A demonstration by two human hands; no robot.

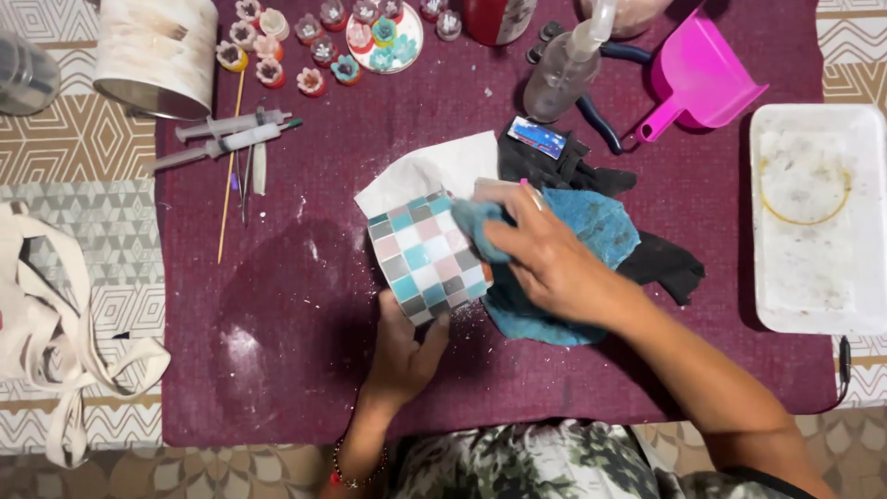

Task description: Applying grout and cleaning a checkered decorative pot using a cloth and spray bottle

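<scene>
1. Step in hand, as I read it: wiping the mosaic cup (427, 254). The left hand (399, 356) grips its near lower edge, thumb up on the tiled face, and props it tilted off the mat (277, 370).
2. The right hand (554, 263) is closed around a bunched blue cloth (591, 231) and presses it against the cup's right side.
3. Next move likely calls for turning the cup under the cloth while the left-hand hold stays firm.
4. White paper (434, 166) lies just beyond the cup. A black cloth (661, 263) sits under and right of the blue one.
5. Beyond the right hand: spray bottle (564, 79), pliers (601, 120), pink scoop (698, 74). Far right: white tray (813, 212).
6. Beyond-left of the left hand: syringes (231, 134), small flower pieces (314, 46). White dust on the mat; nothing blocks the wiping.
</scene>
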